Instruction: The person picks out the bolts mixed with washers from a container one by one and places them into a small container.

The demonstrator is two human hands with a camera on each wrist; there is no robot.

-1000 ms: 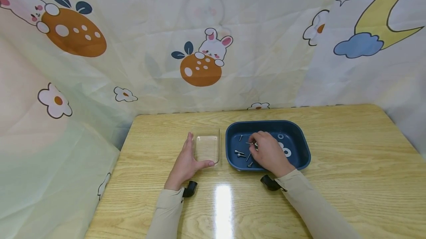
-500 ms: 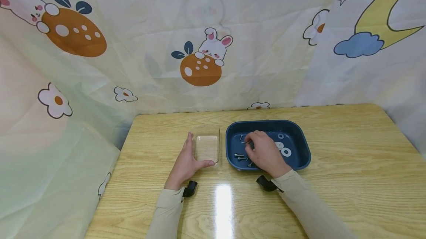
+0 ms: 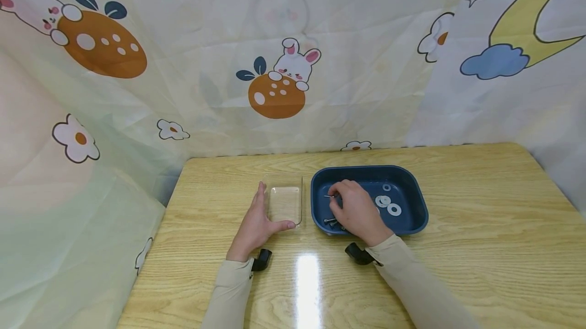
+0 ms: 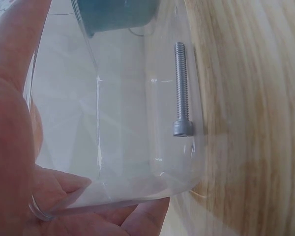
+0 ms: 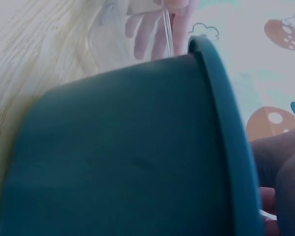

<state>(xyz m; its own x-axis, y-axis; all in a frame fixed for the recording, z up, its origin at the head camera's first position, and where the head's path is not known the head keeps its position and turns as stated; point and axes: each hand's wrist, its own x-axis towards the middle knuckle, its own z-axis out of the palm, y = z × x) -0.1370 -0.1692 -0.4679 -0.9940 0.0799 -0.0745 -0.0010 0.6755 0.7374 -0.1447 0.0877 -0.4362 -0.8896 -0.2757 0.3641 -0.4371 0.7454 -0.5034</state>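
My left hand (image 3: 253,226) rests at the left corner of a clear plastic box (image 3: 285,206), fingers straight along its left side, thumb along its near wall. Through that wall, the left wrist view shows a socket-head bolt (image 4: 182,91) lying inside. Over the left part of a dark blue tray (image 3: 415,219), my right hand (image 3: 358,212) pinches a thin screw (image 3: 327,196) whose end points left. Several bolts (image 3: 330,221) lie in the tray under that hand, partly covered. The tray's wall (image 5: 132,142) fills much of the right wrist view, hiding most of the fingers.
White washers (image 3: 393,209) lie in the tray's right half. The box and tray stand side by side on a wooden table (image 3: 480,217), a narrow gap between them. A printed cloth (image 3: 366,64) hangs behind the table.
My right hand has moved left across the tray with the screw, uncovering washers behind it and covering more of the bolts. The left hand and the clear box have stayed put.
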